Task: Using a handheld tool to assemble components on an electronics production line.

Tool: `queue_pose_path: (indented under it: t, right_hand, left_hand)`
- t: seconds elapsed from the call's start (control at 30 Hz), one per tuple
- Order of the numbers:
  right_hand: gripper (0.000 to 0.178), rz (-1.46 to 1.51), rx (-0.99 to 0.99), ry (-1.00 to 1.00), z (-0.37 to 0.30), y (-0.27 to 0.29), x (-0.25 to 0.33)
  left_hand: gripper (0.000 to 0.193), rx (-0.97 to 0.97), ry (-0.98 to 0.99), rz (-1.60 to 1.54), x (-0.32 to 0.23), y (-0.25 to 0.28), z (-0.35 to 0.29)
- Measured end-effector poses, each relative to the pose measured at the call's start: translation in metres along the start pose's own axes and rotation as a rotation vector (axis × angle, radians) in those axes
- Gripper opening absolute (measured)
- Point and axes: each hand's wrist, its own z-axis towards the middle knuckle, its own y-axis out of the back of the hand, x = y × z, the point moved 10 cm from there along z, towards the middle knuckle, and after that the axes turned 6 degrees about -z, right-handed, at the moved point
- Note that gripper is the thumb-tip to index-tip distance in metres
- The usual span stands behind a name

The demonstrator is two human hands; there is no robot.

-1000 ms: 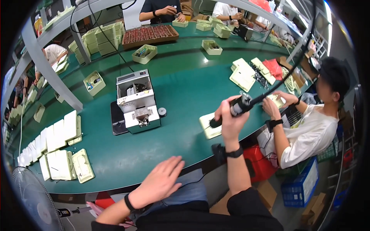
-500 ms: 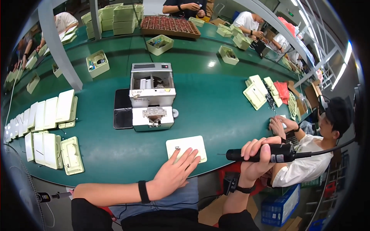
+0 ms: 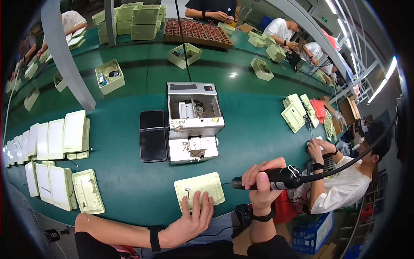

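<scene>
A pale green plastic cover (image 3: 206, 180) lies on the green table in front of me, with raised moulded details and a small metal clip-like part (image 3: 188, 191) on it. My left hand (image 3: 196, 220) rests on its near edge, fingers stretched out and a little apart. In my right hand (image 3: 264, 185) is a black electric screwdriver (image 3: 280, 178), gripped round its body. Its thin bit points left and sits just off the cover's right edge. Beyond the cover stands a grey-white screw feeder (image 3: 194, 125) with an open hopper of small metal pieces.
A black tray-like flat object (image 3: 153, 137) lies left of the feeder. Several similar covers (image 3: 88, 191) and white-faced panels (image 3: 74, 131) line the left side. Parts bins (image 3: 110, 77) stand farther back. A co-worker (image 3: 340, 185) sits close on the right; the screwdriver's cable (image 3: 345, 170) runs that way.
The view has shifted, so the feeder appears nearer and farther right. The cover and my left hand have moved left and toward me. The screwdriver has come left, closer to the cover.
</scene>
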Motion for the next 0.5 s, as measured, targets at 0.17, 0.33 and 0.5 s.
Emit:
queue_pose_path:
  t: [0.17,0.33,0.5]
  right_hand:
    - [0.029,0.018,-0.011,-0.008,-0.007,-0.031,-0.006]
    - [0.03,-0.003,-0.006,0.003,-0.018,-0.04,0.004]
    - [0.025,0.087,0.084,0.005,-0.017,-0.044,0.003]
  left_hand:
    - [0.044,-0.052,0.019,0.009,0.013,-0.005,-0.012]
    - [0.043,-0.057,0.007,0.019,0.012,-0.002,-0.017]
    - [0.043,-0.008,0.036,0.04,0.011,0.002,-0.016]
